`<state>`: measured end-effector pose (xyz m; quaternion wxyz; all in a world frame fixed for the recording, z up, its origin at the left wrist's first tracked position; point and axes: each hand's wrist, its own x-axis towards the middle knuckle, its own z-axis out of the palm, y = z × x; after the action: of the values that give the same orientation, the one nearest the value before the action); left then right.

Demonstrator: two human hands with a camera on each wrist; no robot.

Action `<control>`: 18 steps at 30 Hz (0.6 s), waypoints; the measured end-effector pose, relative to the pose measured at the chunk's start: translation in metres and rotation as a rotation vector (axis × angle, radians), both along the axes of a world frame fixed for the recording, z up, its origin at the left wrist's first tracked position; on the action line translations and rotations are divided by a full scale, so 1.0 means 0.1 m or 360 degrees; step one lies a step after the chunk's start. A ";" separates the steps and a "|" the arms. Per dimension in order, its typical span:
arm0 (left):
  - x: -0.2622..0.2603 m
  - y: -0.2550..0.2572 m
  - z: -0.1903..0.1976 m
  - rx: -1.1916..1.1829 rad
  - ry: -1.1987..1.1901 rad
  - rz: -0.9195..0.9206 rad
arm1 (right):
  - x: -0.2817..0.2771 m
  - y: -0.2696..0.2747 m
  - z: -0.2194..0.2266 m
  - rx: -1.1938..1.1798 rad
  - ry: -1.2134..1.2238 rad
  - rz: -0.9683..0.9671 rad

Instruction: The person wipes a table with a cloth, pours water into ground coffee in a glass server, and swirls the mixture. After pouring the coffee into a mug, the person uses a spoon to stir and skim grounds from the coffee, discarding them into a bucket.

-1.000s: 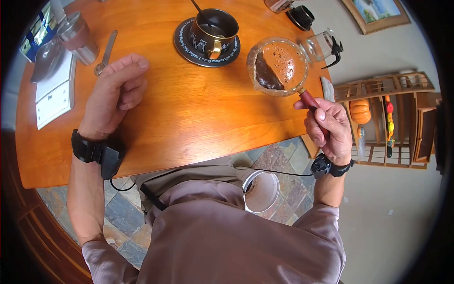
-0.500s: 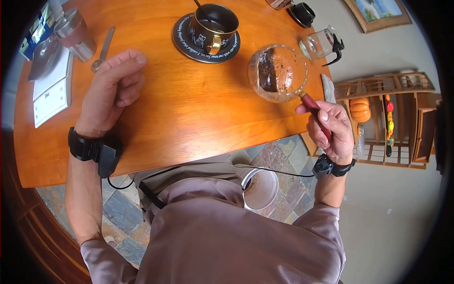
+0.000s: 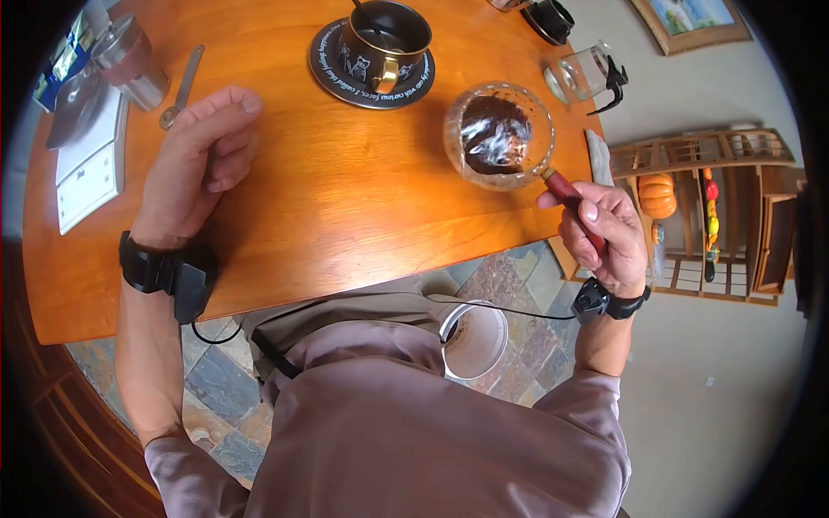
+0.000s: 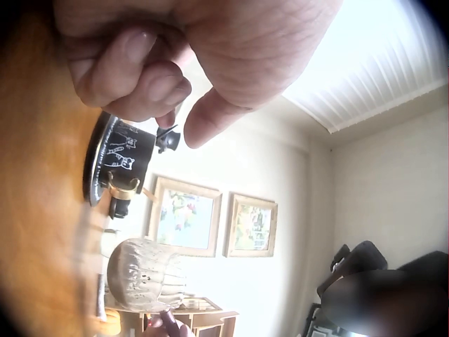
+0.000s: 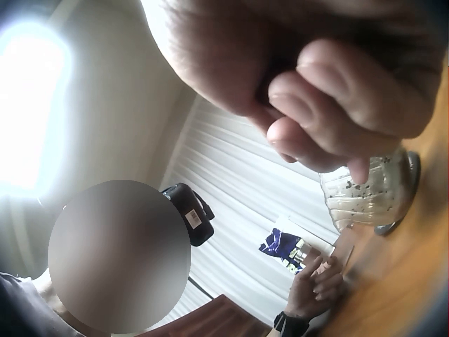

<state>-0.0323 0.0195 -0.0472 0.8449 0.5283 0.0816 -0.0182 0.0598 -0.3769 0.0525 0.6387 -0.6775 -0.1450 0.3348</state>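
My right hand (image 3: 613, 233) grips the dark red handle (image 3: 566, 192) of a ribbed glass vessel (image 3: 459, 151), which is over the table's right part with dark contents inside. Residue specks its glass wall (image 5: 375, 193) in the right wrist view. My left hand (image 3: 199, 164) holds nothing, its fingers loosely curled, above the left side of the table. Between the hands, farther back, a black cup (image 3: 367, 62) with cat drawings and a gold handle stands on a black saucer (image 3: 380, 101). A dark utensil (image 3: 361, 15) leans in the cup.
On the left are a white scale (image 3: 91, 186) under a dark tray, a steel canister (image 3: 129, 65) and a metal spoon (image 3: 186, 78). A glass carafe (image 3: 577, 76) and another black cup (image 3: 550, 19) are at the back right. A white bucket (image 3: 477, 341) is below the table edge.
The glass vessel has shifted and changed its tilt in my right hand, and the look of its contents has changed from light brown and dark to mostly dark. My left hand has moved slightly left.
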 end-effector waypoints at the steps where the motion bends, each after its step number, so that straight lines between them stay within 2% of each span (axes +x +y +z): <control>1: 0.00 0.00 -0.01 0.0000 0.0002 -0.0008 | 0.00 0.05 -0.01 0.0030 -0.0008 -0.0010; 6: 0.00 0.01 0.00 -0.0016 0.0008 0.0011 | 0.04 0.06 0.05 0.0058 0.0043 0.0073; 9: 0.00 0.00 0.01 0.0018 -0.0003 0.0009 | -0.03 0.06 0.06 -0.0036 -0.0074 -0.0033; 16: 0.00 0.01 0.00 0.0005 0.0009 0.0018 | -0.03 0.14 0.09 -0.0103 -0.0129 -0.0014; 18: 0.00 0.00 0.00 0.0000 0.0001 0.0012 | -0.06 0.12 0.10 -0.0248 -0.0235 -0.0021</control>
<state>-0.0323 0.0196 -0.0476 0.8449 0.5280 0.0838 -0.0151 0.0540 -0.3648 0.0630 0.5739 -0.7489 -0.1607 0.2899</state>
